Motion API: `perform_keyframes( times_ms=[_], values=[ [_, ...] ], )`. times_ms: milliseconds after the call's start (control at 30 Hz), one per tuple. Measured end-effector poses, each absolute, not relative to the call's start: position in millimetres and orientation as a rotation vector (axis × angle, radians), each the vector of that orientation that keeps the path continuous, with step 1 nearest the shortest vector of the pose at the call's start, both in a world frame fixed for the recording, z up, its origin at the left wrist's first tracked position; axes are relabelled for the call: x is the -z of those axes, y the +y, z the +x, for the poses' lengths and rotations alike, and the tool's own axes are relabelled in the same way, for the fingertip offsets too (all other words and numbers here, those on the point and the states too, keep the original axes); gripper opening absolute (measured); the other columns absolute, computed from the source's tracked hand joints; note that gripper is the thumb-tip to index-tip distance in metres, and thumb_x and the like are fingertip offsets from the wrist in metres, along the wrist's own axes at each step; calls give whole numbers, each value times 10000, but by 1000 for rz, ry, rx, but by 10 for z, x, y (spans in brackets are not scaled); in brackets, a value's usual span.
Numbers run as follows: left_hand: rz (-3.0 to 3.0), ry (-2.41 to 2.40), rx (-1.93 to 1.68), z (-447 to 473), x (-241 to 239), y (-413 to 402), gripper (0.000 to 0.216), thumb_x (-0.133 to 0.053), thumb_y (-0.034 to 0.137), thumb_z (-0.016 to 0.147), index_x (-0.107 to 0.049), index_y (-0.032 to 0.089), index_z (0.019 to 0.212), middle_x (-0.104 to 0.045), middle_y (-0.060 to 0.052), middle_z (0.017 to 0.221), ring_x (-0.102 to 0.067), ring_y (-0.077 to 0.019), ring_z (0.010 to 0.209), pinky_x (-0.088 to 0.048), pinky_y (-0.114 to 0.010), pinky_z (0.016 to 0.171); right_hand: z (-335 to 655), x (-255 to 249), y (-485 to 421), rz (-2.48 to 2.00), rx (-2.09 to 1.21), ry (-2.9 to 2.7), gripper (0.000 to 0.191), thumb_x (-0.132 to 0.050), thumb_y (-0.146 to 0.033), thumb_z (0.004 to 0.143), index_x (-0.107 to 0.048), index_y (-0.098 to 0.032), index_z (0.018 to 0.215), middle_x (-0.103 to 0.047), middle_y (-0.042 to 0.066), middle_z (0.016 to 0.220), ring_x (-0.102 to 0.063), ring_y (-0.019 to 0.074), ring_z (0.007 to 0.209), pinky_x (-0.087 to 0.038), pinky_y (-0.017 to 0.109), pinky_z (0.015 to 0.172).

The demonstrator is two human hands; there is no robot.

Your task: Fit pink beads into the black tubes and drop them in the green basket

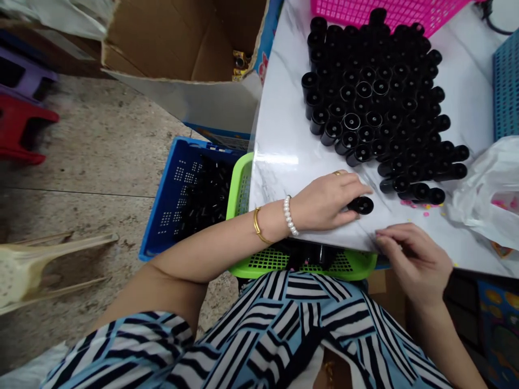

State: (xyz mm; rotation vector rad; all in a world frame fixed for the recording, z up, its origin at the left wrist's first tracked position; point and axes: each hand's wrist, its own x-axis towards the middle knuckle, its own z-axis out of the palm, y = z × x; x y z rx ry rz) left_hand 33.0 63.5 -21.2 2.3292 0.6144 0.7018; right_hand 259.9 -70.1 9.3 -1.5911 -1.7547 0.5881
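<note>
**Left hand closed on one black tube at the near table edge**

The left hand [328,202] has its grip closed around a single black tube [362,205], fingers laid over the top and thumb underneath. Only the tube's round end shows past the fingertips. The tube sits on the white marbled table [284,146], just short of the near edge and a little apart from the rest. The wrist, which wears a pearl bracelet [290,216] and a gold bangle [258,226], rests at the table's rim, probably to steady the hold.

The right hand [411,256] lies at the table edge close by, fingers curled down onto the surface. Whether its grip holds anything I cannot tell, since the fingertips hide what is under them.

Beyond the held tube is a dense block of black tubes [377,102], packed side by side with open ends showing. They seem set tight so that they prop one another. A few pink bits [421,208] lie scattered on the table beside the nearest row, next to a white plastic bag [490,189].

Further out, a pink basket [385,11] sits at the far edge and a blue basket [506,86] at the right. Below the table, within reach, a green basket [243,183] rests on the lap and a blue crate [182,200] holds more black parts. A cardboard box [182,43] stands open behind the crate.
</note>
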Motion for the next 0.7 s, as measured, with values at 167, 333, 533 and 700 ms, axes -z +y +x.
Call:
perform_keyframes(
  times_ms=[167,333,533,700],
  values=[
    [2417,608,-638,356,193,639,256,-613,319,1030,-739,140,1164,-699,-121,1114,-641,-233,1021,-535,-367,1005,2380,-137,-423,-1639,-443,-1652,130,-821,-254,929,-851,-311,1042,-779,23,922,-702,197,815,-533,366,720],
    [2501,604,-634,349,158,624,266,-599,337,1060,-746,122,1113,-709,-124,1100,-639,-249,1012,-521,-372,987,2283,-126,-393,-1693,-364,-1650,137,-842,-253,911,-853,-305,1038,-777,24,916,-696,199,824,-537,370,740],
    [2496,625,-584,334,90,608,198,-634,300,1049,-734,135,1094,-715,-108,1105,-660,-245,1044,-532,-362,966,2166,-103,-290,-1714,-926,-1094,198,-872,-320,863,-696,-230,884,-660,-39,686,-600,133,512,-515,285,488],
    [2385,643,-494,348,7,595,148,-677,245,1014,-740,147,1105,-701,-96,1140,-678,-243,1077,-560,-365,918,2106,-137,-140,-1618,-1264,-838,267,-823,-289,859,-561,-259,818,-492,-112,503,-448,93,374,-502,239,403]
  ],
)
